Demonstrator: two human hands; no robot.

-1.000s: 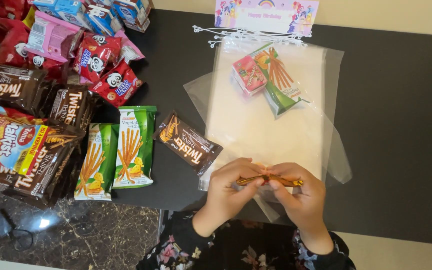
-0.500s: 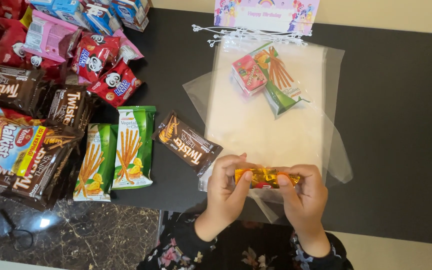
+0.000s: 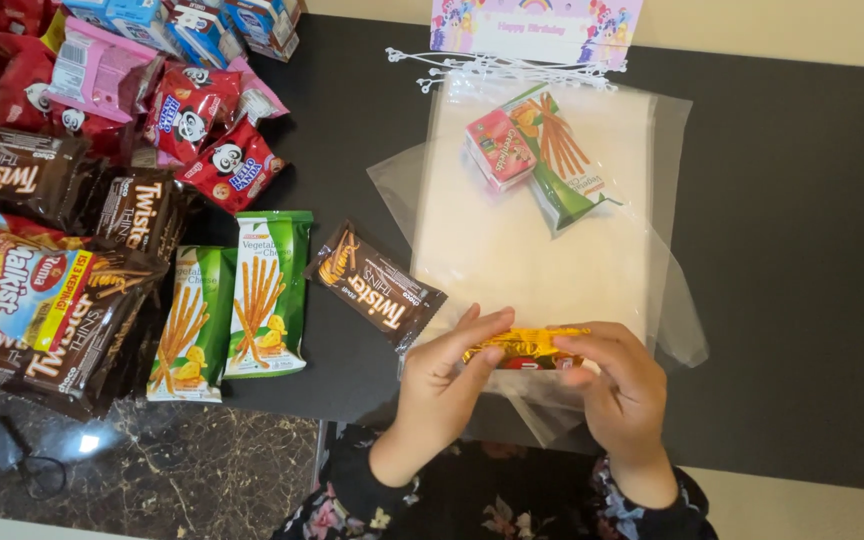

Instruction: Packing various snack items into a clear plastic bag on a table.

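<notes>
At bag (image 3: pixel 542 250) mouth, L hand (image 3: pixel 442 385) & R hand (image 3: pixel 624 385) both clamp gold snack (image 3: pixel 524 347) by its ends, lvl w/ opening

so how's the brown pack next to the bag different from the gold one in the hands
The brown pack lies flat on the black mat, touched by neither hand; the gold pack is held up between the left hand and right hand. The brown pack is dark and shows its whole face; the gold pack is shiny yellow with a bit of red, and fingers partly hide it. Both are long, narrow wrapped snacks beside the clear bag.
</notes>
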